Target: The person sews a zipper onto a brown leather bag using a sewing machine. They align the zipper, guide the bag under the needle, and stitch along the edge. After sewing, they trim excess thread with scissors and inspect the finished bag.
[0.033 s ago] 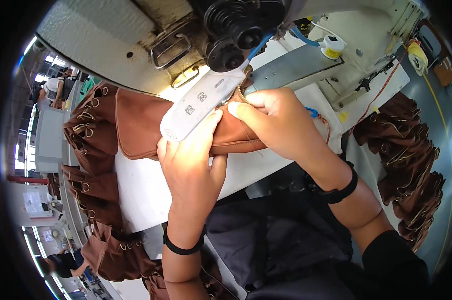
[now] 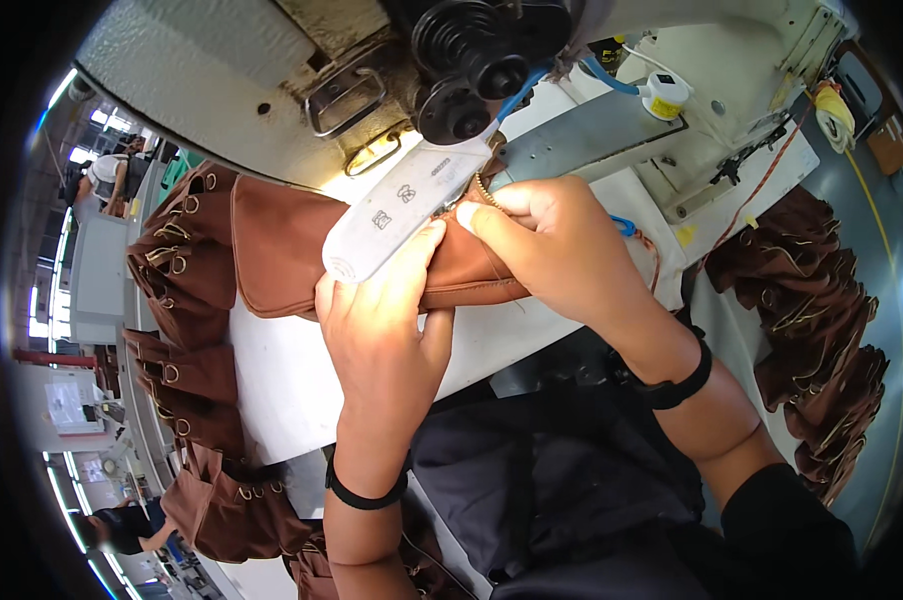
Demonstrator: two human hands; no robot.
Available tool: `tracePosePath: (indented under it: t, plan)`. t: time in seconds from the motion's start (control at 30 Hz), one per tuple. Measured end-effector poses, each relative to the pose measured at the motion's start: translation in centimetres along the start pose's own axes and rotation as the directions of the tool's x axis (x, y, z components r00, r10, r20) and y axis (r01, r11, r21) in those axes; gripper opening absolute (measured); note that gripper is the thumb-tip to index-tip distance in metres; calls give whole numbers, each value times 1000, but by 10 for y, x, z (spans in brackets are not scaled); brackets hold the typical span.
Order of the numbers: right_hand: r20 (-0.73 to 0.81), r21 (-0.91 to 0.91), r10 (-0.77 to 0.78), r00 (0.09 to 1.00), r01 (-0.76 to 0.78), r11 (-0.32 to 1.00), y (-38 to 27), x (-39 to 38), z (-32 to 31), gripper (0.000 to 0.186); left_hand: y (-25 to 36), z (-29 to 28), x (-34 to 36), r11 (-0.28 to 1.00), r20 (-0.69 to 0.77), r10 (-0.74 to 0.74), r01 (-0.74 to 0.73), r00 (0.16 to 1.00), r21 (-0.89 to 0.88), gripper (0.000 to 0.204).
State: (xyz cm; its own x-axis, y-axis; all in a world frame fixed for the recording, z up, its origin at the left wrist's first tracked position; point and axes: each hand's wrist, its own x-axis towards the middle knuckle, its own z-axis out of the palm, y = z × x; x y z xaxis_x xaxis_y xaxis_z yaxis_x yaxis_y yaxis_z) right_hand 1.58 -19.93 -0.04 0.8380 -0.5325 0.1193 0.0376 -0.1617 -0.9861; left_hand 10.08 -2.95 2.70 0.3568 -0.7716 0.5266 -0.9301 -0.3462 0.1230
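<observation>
A brown fabric piece [image 2: 282, 250] with a zipper edge lies on the white sewing table [image 2: 282, 390], under the head of a sewing machine [image 2: 272, 80]. My left hand [image 2: 382, 320] presses down on it, fingertips against the machine's pale grey arm [image 2: 392, 215]. My right hand [image 2: 557, 240] pinches the piece's upper edge by the zipper, just below the needle area. The two hands touch at the fingertips. The needle itself is hidden behind the machine's black wheels.
Stacks of similar brown pieces with metal rings hang at the left [image 2: 177, 270] and lie piled at the right [image 2: 822, 300]. A small yellow thread spool [image 2: 664, 100] stands behind the machine. Another person [image 2: 107, 175] is at the far left.
</observation>
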Motion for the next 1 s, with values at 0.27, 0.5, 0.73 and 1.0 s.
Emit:
tracePosePath:
  t: [0.27, 0.5, 0.73, 1.0]
  plan:
    - [-144, -262, -68, 987, 28, 965, -3, -1, 7, 40, 10, 4, -2, 983, -58, 54, -43, 997, 181, 59]
    - [-147, -320, -68, 987, 18, 947, -4, -4, 4, 40, 5, 17, -13, 989, -133, 85, -68, 987, 132, 46]
    - [-312, -375, -332, 890, 205, 904, -3, -12, 13, 21, 7, 12, -7, 996, -98, 48, -41, 994, 79, 49]
    - [-105, 78, -73, 992, 81, 994, -14, -1, -9, 21, -4, 12, -13, 997, -103, 66, -61, 992, 57, 56]
